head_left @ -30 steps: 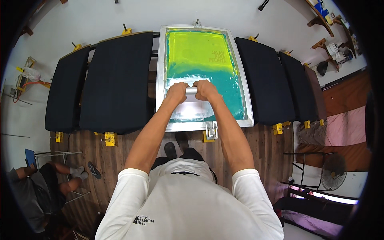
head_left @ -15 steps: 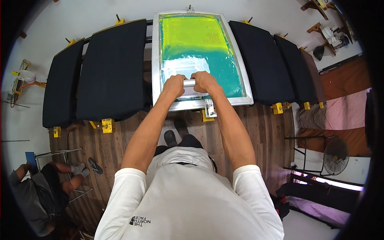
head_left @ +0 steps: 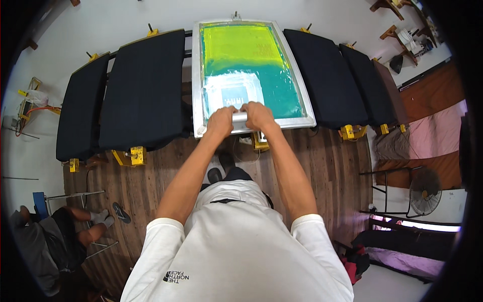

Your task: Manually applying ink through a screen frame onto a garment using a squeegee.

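Observation:
My left hand (head_left: 221, 121) and my right hand (head_left: 258, 116) are both closed around a silver-handled squeegee (head_left: 240, 117). It lies across the near end of a metal-framed printing screen (head_left: 197, 75), and my fingers hide most of it. The screen's mesh is yellow-green at the far part (head_left: 239, 44) and teal (head_left: 284, 93) nearer me. White ink (head_left: 216, 82) is smeared on the near left part of the mesh, around a pale rectangle with a small design just beyond the squeegee.
Black cloth covers boards to the left (head_left: 143, 90) and right (head_left: 324, 75) of the screen. Yellow clamps (head_left: 137, 156) jut from their near ends. A person (head_left: 55, 241) sits at the lower left; a fan (head_left: 425, 191) stands at the right.
Both hands have drawn the squeegee toward me, to the screen's near edge. More of the pale rectangle and its design now shows beyond it. My view has shifted slightly.

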Demonstrator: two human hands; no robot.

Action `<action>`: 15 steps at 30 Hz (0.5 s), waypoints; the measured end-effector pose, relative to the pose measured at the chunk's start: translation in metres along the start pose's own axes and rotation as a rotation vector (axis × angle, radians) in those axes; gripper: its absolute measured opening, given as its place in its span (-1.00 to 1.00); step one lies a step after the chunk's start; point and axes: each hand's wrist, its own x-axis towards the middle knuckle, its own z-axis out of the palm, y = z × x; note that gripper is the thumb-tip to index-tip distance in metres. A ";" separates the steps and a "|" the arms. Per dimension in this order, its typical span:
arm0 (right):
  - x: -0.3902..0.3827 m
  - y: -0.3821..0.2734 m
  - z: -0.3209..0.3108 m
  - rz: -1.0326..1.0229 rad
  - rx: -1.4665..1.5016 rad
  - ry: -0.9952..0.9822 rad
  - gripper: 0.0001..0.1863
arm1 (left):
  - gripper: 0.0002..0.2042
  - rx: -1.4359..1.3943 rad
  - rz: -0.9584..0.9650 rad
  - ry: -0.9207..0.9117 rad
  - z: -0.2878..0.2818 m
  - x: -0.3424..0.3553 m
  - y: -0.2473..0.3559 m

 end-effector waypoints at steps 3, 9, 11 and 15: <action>-0.014 0.000 0.017 -0.043 -0.011 0.094 -0.53 | -0.53 -0.019 0.043 0.044 0.015 -0.012 -0.007; -0.032 0.014 0.028 -0.128 -0.015 0.184 -0.42 | -0.42 0.020 0.227 0.149 0.028 -0.029 -0.003; -0.030 0.015 0.034 -0.106 0.046 0.134 -0.41 | -0.38 0.022 0.217 0.139 0.026 -0.034 -0.001; -0.037 0.010 0.013 -0.089 0.114 -0.061 -0.27 | -0.30 -0.070 0.113 -0.013 0.015 -0.034 0.001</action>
